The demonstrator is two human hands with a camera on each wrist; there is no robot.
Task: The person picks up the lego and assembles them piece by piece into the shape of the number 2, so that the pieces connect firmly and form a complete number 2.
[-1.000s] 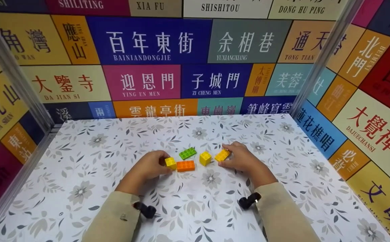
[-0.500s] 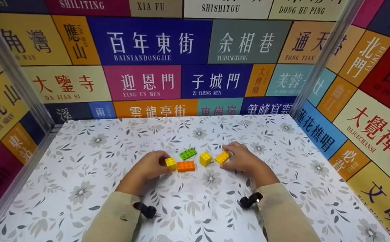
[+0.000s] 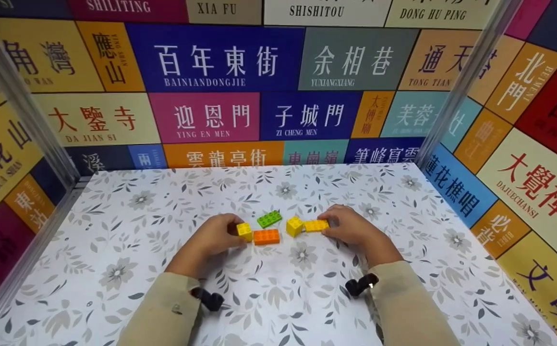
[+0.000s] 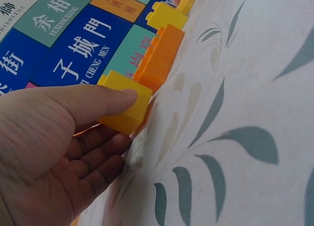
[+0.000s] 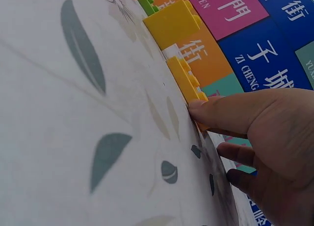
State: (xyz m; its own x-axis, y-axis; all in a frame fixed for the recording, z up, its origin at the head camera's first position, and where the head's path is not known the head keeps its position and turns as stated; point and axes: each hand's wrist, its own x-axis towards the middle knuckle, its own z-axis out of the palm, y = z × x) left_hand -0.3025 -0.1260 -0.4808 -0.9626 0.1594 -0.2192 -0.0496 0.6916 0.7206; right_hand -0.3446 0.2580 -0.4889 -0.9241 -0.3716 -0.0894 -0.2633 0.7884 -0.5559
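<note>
On the floral counter, your left fingers pinch a small yellow brick just beside an orange brick. Right fingers pinch a flat yellow brick; blocky yellow brick stands between. Studded, smooth green brick behind; lettered wall beyond.

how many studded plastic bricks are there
5: yellow cubic brick in the left hand, orange oblong brick beside it, green oblong brick behind that, second yellow cubic brick farther right, flat yellow brick in the right hand.
</note>
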